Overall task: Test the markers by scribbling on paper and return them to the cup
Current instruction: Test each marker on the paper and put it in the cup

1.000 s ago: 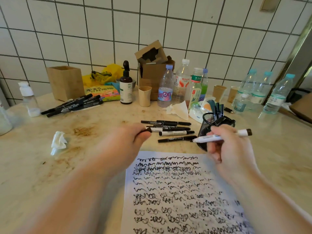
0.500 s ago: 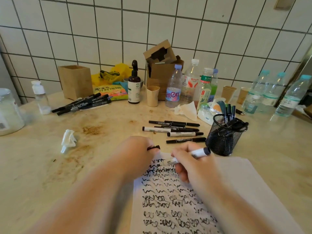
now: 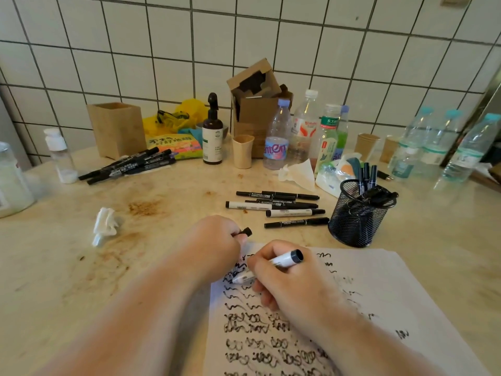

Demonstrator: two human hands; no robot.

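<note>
Scribbling near the top of the paper [image 3: 379, 299], the white marker [image 3: 282, 263] sits in the right hand [image 3: 287, 289], whose fingers are curled tight round its middle, tip down on the sheet and dark end pointing up and away. The marker looks light, hard and smooth, so it could slip; I think holding it low on the barrel, close to the tip, works best. Just left of that hand, the left hand [image 3: 214, 245] is curled round a small black cap [image 3: 245, 232] and rests at the paper's top corner. Past both hands lie more markers [image 3: 276, 206] in a loose bunch on the table [image 3: 67, 267]. To the right of them, beyond the right hand, stands the black mesh cup [image 3: 357, 218] with a few markers already standing inside. A crumpled tissue [image 3: 104, 226] lies far off to the left hand's side.
</note>
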